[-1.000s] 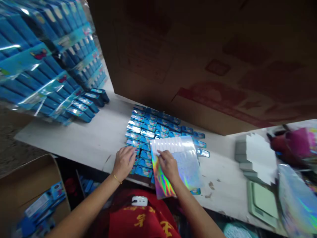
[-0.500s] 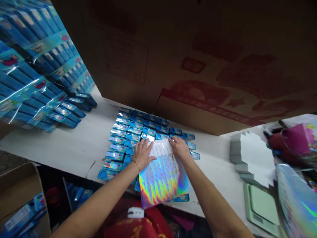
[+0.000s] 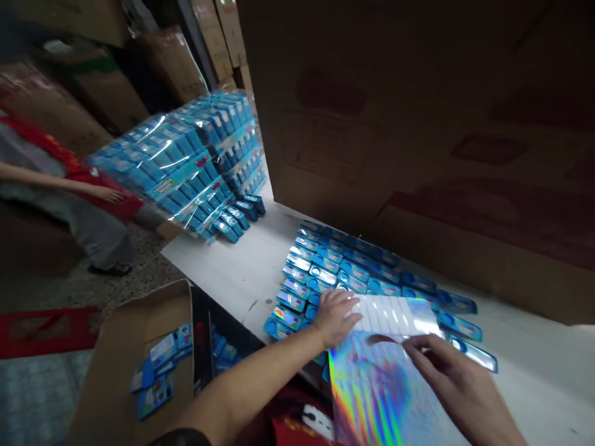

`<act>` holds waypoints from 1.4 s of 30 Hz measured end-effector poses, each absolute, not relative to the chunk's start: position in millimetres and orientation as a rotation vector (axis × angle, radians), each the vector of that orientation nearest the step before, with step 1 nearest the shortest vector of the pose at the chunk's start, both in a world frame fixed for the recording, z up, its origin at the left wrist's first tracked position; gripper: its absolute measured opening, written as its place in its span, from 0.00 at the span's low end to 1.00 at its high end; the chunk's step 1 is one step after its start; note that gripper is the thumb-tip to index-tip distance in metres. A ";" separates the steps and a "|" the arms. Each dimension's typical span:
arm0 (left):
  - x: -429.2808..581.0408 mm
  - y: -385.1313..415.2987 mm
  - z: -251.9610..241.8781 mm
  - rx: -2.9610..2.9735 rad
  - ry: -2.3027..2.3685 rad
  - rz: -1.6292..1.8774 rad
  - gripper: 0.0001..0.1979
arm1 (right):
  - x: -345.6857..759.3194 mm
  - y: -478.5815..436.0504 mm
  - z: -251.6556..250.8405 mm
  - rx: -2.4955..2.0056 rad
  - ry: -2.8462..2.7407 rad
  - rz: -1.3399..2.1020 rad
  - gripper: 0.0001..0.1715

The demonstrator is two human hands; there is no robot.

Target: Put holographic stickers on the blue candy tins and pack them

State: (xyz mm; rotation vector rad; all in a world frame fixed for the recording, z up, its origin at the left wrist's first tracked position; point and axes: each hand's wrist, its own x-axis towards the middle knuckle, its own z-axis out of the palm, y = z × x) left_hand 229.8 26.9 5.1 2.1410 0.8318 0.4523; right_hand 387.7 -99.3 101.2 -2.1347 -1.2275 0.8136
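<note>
Across upper rt of frame: lg carton (image 3: 395, 124), on worktop (image 3: 218, 266). Upper L: wrapped stack of blue pkgs (image 3: 171, 167). Ctr to rt: blue case rows (image 3: 297, 262). Lower ctr-rt: holo sheet (image 3: 372, 384), atop some. R hand (image 3: 453, 365), lower rt: thumb + index pinched on sheet edge. L hand (image 3: 335, 317), lower ctr: fingers loosely spread on sheet's upper L corner.

Big carton (image 3: 404, 118): fills the upper centre and right, dark brown, faintly printed in red.
Wrapped stack (image 3: 179, 170): stands left of centre, blue and shiny.
Open box (image 3: 134, 322): sits at lower left with loose blue packs (image 3: 158, 393) inside.
Co-worker (image 3: 65, 207): at the left edge, dressed in red and grey.
Brown cartons (image 3: 174, 65): piled in the upper left, behind the wrapped stack.
Red strip (image 3: 46, 328): lies below the co-worker.
</note>
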 end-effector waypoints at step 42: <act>27.2 54.7 -36.7 1.386 1.240 0.487 0.20 | 163.2 -30.5 -1.9 -2.386 -1.198 0.820 0.11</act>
